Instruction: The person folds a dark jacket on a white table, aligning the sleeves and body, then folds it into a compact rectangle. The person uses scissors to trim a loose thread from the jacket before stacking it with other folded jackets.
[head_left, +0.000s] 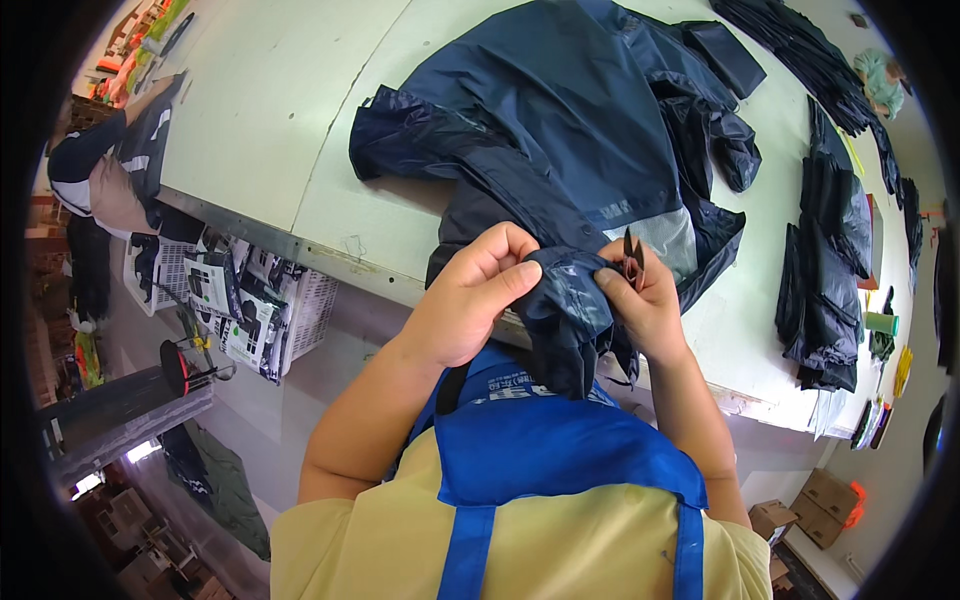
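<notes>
- At the near edge of the worktop (265, 115): one dark blue garment (570, 130), mostly spread flat on the pale surface, its nearest part lifted and hanging over the rim in front of the wearer's blue apron (560, 450).
- Left hand (485, 295): fingers grasping the lifted cloth — thumb and forefinger pinched together at its upper edge.
- Right hand (645, 300): fingers closed round small snips (633, 262), blades pointing up and away; thumb tip against the same bunched cloth. Whether the blades are parted, cannot tell.
- Hands stand near each other, cloth between them.
- Right part of the worktop: pile of dark garments (830, 280), well apart from the hands; green cylinder (882, 323) just beside it.
- Left, below the rim: white basket (312, 318) holding flat packages (250, 340).
- Far left: co-worker (95, 165) at the worktop edge — one arm resting over it.
</notes>
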